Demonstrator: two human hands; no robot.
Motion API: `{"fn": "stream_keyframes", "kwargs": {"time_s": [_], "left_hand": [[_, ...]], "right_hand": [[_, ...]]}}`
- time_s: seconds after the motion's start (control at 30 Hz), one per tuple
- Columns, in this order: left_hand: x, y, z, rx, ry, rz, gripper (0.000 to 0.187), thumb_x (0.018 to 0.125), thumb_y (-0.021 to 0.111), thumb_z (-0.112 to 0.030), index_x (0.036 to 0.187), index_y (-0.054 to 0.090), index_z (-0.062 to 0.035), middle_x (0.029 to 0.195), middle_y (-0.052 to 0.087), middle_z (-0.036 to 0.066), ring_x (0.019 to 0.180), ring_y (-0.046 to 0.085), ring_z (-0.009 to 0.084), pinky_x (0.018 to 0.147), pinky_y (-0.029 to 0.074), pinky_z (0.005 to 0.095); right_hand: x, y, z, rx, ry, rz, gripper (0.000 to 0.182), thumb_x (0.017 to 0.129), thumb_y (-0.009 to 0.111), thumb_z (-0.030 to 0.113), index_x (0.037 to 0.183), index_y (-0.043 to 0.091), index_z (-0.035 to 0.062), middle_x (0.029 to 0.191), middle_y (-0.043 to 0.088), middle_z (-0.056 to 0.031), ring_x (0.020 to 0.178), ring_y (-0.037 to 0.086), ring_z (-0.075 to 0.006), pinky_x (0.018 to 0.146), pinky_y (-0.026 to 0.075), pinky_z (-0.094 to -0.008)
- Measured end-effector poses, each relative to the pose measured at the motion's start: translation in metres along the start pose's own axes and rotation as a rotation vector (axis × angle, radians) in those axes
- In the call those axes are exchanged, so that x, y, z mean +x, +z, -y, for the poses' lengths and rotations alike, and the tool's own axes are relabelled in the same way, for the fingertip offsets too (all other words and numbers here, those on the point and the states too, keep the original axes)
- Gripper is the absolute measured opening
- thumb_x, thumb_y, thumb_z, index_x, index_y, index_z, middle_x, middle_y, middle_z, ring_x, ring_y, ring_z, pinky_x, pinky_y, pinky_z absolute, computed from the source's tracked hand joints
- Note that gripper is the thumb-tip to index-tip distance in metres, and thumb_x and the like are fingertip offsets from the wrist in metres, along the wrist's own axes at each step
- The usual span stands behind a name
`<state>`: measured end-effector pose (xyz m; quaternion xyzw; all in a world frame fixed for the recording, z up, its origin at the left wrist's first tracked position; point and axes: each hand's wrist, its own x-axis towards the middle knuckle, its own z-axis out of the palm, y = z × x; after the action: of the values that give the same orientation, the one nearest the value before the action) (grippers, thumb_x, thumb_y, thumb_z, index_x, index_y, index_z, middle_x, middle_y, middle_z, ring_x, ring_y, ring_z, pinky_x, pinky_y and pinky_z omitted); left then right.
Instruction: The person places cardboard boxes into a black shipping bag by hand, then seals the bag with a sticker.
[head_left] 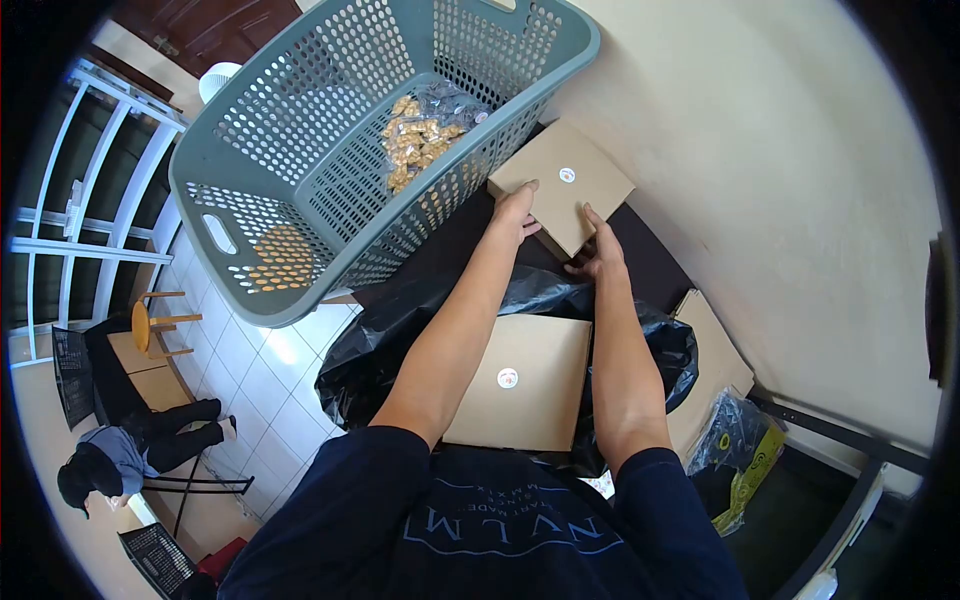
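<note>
A flat brown cardboard box [598, 182] with a round sticker lies on a dark surface beside the wall. My left hand [515, 212] grips its left corner, thumb on top and fingers at the side. My right hand [600, 247] holds the near corner, the thumb on the lid and the fingers at or under the edge. Nearer my body, a second box [530, 385] with a sticker sits in an open black plastic bag [360, 350], between my forearms.
A large grey-green basket [345, 262] at the upper left holds packets of yellow and dark items [420, 145]. Flattened cardboard [705, 360] and clear-and-yellow plastic [740, 450] lie at the right. Another person [120, 455] sits far left near a wooden stool [142, 326].
</note>
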<state>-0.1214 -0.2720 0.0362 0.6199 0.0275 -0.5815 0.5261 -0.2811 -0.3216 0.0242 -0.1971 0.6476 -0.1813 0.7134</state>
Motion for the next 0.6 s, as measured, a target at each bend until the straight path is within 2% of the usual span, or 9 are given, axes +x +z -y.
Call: {"fn": "stream_keyframes", "kwargs": {"time_s": [0.13, 0.23, 0.3, 0.33, 0.37, 0.43, 0.5, 0.57, 0.6], "left_hand": [[-0.011, -0.002, -0.005, 0.016, 0.044, 0.009, 0.059, 0.087, 0.061, -0.038, 0.133, 0.043, -0.0057, 0.128, 0.046, 0.019, 0.112, 0.049, 0.0330, 0.090, 0.048, 0.0444], [-0.027, 0.000, -0.011, -0.003, 0.090, 0.058, 0.059, 0.088, 0.060, -0.036, 0.133, 0.041, -0.0023, 0.125, 0.048, 0.023, 0.111, 0.052, 0.0347, 0.091, 0.048, 0.0444], [-0.045, 0.001, -0.013, 0.016, 0.167, 0.132, 0.058, 0.090, 0.059, -0.033, 0.133, 0.040, 0.0015, 0.126, 0.048, 0.026, 0.114, 0.052, 0.0366, 0.092, 0.049, 0.0447], [-0.061, 0.001, -0.018, 0.014, 0.204, 0.186, 0.053, 0.093, 0.055, -0.028, 0.132, 0.039, 0.0033, 0.125, 0.049, 0.028, 0.114, 0.054, 0.0357, 0.093, 0.049, 0.0428], [-0.078, -0.002, -0.019, 0.013, 0.188, 0.175, 0.053, 0.093, 0.055, -0.028, 0.132, 0.039, 0.0033, 0.125, 0.049, 0.028, 0.114, 0.054, 0.0357, 0.093, 0.049, 0.0428], [-0.129, -0.007, -0.030, 0.056, 0.433, 0.343, 0.046, 0.096, 0.052, -0.024, 0.130, 0.041, 0.0047, 0.118, 0.055, 0.026, 0.108, 0.059, 0.0316, 0.092, 0.050, 0.0397], [-0.173, -0.027, -0.035, 0.098, 0.550, 0.439, 0.039, 0.098, 0.050, -0.022, 0.125, 0.046, 0.0050, 0.108, 0.061, 0.022, 0.099, 0.064, 0.0280, 0.089, 0.052, 0.0366], [-0.213, -0.052, -0.032, 0.119, 0.639, 0.429, 0.036, 0.098, 0.049, -0.023, 0.121, 0.050, 0.0048, 0.101, 0.063, 0.019, 0.095, 0.065, 0.0259, 0.084, 0.055, 0.0354], [-0.228, -0.067, -0.028, 0.137, 0.663, 0.404, 0.035, 0.098, 0.049, -0.023, 0.119, 0.051, 0.0043, 0.098, 0.063, 0.018, 0.092, 0.066, 0.0249, 0.081, 0.055, 0.0343]], "right_hand": [[-0.007, -0.002, 0.000, 0.055, -0.012, 0.058, 0.083, 0.066, 0.080, 0.052, 0.127, 0.047, 0.0072, 0.127, 0.046, -0.0168, 0.117, 0.043, -0.0321, 0.089, 0.035, -0.0519], [-0.004, -0.010, -0.002, -0.063, -0.060, 0.172, 0.080, 0.066, 0.080, 0.049, 0.128, 0.048, 0.0094, 0.129, 0.047, -0.0166, 0.119, 0.043, -0.0349, 0.091, 0.034, -0.0542], [0.008, -0.011, -0.003, -0.125, -0.070, 0.127, 0.074, 0.066, 0.079, 0.049, 0.125, 0.054, 0.0118, 0.121, 0.056, -0.0170, 0.110, 0.050, -0.0362, 0.082, 0.038, -0.0526], [0.004, -0.013, 0.001, -0.164, -0.096, 0.156, 0.075, 0.066, 0.079, 0.048, 0.125, 0.054, 0.0106, 0.119, 0.057, -0.0171, 0.109, 0.051, -0.0358, 0.085, 0.038, -0.0540], [0.026, -0.021, 0.003, -0.164, -0.076, 0.208, 0.079, 0.066, 0.078, 0.047, 0.127, 0.051, 0.0053, 0.120, 0.056, -0.0200, 0.109, 0.052, -0.0367, 0.086, 0.040, -0.0536], [0.008, -0.020, 0.009, -0.178, -0.170, 0.162, 0.081, 0.067, 0.077, 0.047, 0.128, 0.049, -0.0007, 0.120, 0.055, -0.0234, 0.111, 0.052, -0.0365, 0.086, 0.044, -0.0509], [-0.015, -0.019, 0.014, -0.173, -0.218, 0.140, 0.082, 0.068, 0.076, 0.047, 0.127, 0.049, -0.0019, 0.119, 0.055, -0.0239, 0.110, 0.053, -0.0362, 0.085, 0.046, -0.0493], [-0.042, -0.019, 0.022, -0.162, -0.279, 0.126, 0.082, 0.069, 0.075, 0.047, 0.127, 0.048, -0.0030, 0.118, 0.055, -0.0244, 0.109, 0.053, -0.0358, 0.084, 0.048, -0.0477], [-0.059, -0.022, 0.024, -0.133, -0.335, 0.166, 0.083, 0.069, 0.075, 0.048, 0.127, 0.047, -0.0039, 0.119, 0.053, -0.0242, 0.108, 0.052, -0.0360, 0.086, 0.046, -0.0498]]}}
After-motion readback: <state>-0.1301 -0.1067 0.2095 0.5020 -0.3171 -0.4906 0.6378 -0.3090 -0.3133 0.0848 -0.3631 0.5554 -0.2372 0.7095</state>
